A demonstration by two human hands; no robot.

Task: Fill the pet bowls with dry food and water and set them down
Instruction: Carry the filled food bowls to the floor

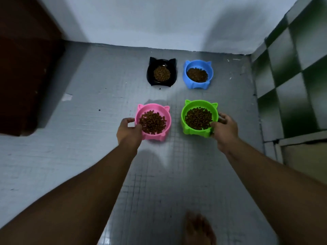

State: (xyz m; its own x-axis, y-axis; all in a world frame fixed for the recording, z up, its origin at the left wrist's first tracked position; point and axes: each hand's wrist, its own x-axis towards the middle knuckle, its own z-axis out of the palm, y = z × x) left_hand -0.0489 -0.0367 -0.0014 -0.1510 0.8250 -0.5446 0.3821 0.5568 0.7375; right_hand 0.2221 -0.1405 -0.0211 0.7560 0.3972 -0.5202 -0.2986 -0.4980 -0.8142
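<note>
Your arms [99,183] reach down: left hand [129,129] fingers [130,119] grip the pink bowl [154,106], right hand [225,126] the green bowl [200,103], both kibble-filled, mid-frame at floor level. Setting-down step; next, release gently, then water.

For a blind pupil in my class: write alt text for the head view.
A person's left hand grips a pink cat-eared plastic bowl and the right hand a green bowl, both heaped with brown dry kibble, at a grey tiled floor. Beyond them stand a black cat-eared bowl and a blue cat-eared bowl, also holding kibble.
</note>
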